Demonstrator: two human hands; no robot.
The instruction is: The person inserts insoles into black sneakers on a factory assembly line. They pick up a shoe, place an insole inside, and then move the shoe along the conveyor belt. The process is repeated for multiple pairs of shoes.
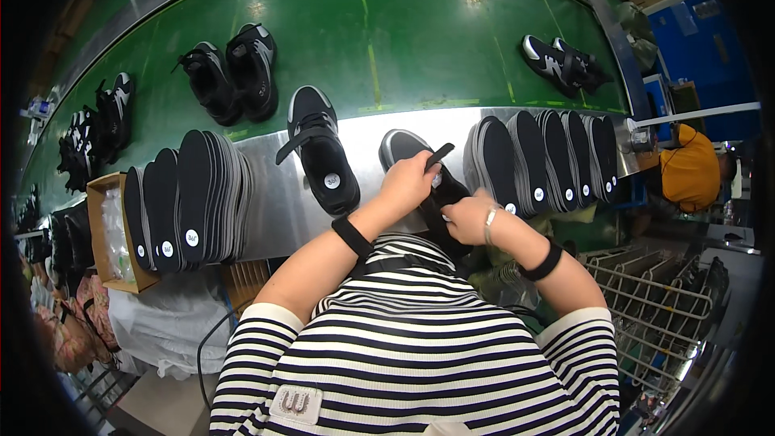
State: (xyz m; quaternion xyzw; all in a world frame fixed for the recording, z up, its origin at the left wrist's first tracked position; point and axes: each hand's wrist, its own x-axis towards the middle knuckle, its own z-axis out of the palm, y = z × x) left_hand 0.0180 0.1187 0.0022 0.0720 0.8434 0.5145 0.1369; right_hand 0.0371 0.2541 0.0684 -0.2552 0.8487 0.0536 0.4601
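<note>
A black shoe (401,144) with a grey toe lies on the metal ledge right in front of me, toe pointing away. My left hand (408,183) is closed on its upper, beside a black strap (439,157) that sticks up past the fingers. At the heel end, my right hand (468,216) grips the shoe's collar, its fingertips partly hidden. Left of them stands the matching shoe (313,133), its strap loose to the side; a white round sticker shows on the insole inside it. Part of the inside of the gripped shoe is covered by my hands.
Stacks of black insoles stand left (204,202) and right (492,163) on the ledge. Beyond is a green conveyor belt (420,32) carrying several shoes (252,73). A cardboard box (97,218) with clear plastic sits far left. At lower right is a wire rack (646,299); a person in yellow (690,169) is beyond.
</note>
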